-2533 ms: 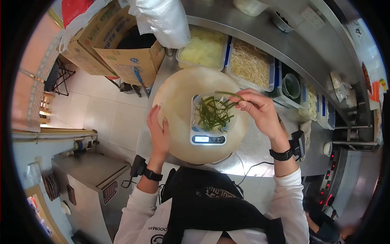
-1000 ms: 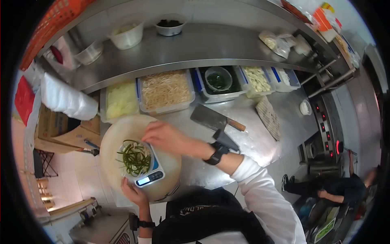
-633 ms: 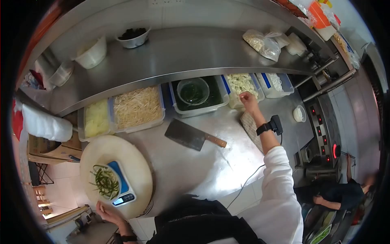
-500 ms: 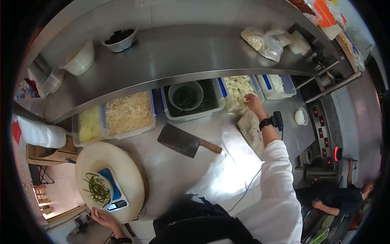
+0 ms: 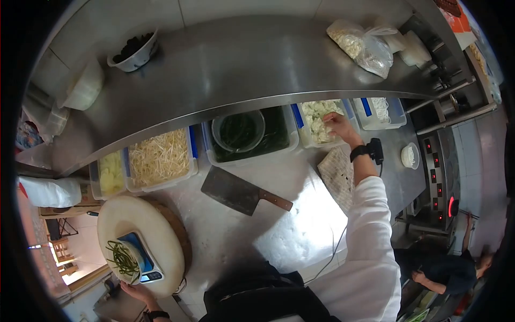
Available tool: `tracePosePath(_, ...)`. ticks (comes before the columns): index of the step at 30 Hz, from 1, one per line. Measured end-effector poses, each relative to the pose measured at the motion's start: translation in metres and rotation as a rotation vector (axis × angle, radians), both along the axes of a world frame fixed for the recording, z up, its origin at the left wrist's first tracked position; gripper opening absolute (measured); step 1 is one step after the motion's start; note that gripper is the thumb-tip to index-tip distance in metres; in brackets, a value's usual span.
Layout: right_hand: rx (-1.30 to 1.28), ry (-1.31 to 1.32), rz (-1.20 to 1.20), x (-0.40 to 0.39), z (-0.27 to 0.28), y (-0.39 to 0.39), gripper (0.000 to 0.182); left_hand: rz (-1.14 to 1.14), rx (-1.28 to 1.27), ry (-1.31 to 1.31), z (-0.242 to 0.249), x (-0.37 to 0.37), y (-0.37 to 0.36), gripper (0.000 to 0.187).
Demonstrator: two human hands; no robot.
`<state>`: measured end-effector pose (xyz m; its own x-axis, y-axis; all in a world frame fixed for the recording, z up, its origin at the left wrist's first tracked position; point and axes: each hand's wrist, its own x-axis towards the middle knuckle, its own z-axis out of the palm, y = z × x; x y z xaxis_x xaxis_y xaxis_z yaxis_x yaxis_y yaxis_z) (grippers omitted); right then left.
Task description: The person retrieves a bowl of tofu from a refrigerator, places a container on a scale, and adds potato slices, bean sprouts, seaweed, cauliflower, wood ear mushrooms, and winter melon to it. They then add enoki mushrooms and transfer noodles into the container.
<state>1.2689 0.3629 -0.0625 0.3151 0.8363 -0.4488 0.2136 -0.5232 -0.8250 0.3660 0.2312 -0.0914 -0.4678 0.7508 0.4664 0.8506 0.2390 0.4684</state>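
Observation:
My right hand (image 5: pixel 339 126) is in the tub of pale chopped vegetable (image 5: pixel 317 117), its fingers curled down among the pieces; what they pinch is too small to make out. At lower left, my left hand (image 5: pixel 137 290) is beside the bowl of green strips (image 5: pixel 124 261), its fingertips partly hidden near the bowl's lower edge. That bowl rests on a blue-topped digital scale (image 5: pixel 152 276), which stands on a thick round chopping board (image 5: pixel 166 241). A cleaver (image 5: pixel 232 191) with a wooden handle lies on the steel counter, between the board and a patterned cloth (image 5: pixel 337 174).
Tubs of bean sprouts (image 5: pixel 161 160), yellow slices (image 5: pixel 111 173), dark greens in liquid (image 5: pixel 276 131) and white strands (image 5: pixel 382 110) line the counter under a steel shelf (image 5: pixel 241 59). At right are a small white bowl (image 5: pixel 409 155), a cooker panel (image 5: pixel 435 177) and another person (image 5: pixel 445 271).
My right hand has reached deeper into the pale vegetable tub. The camera view has shifted slightly. The bowl and scale remain on the board, with my left hand still close by.

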Motion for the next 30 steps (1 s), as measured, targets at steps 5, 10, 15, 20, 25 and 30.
tracePosePath(5, -0.149, -0.169, 0.115, -0.031, 0.015, 0.006, 0.053, -0.031, -0.004, 0.133, 0.001, -0.001, 0.0, 0.037)
tracePosePath(10, -0.018, -0.206, 0.13, -0.012, -0.016, 0.02, 0.072, -0.028, -0.06, 0.137, -0.004, -0.015, 0.0, 0.039)
tracePosePath(15, -0.058, -0.357, 0.02, -0.006, 0.001, 0.005, 0.07, -0.02, -0.093, 0.127, 0.004, -0.005, 0.0, 0.039)
tracePosePath(20, -0.246, -0.419, 0.315, -0.032, 0.005, 0.009, 0.067, -0.008, -0.04, 0.033, 0.004, 0.001, -0.002, 0.037)
tracePosePath(25, -0.327, -0.151, 0.256, -0.04, 0.024, 0.009, 0.051, -0.007, -0.033, 0.047, 0.005, 0.003, 0.001, 0.034)
tracePosePath(30, -0.253, -0.013, 0.167, -0.033, 0.041, 0.0, 0.043, 0.007, -0.062, 0.055, 0.008, 0.007, 0.0, 0.033)
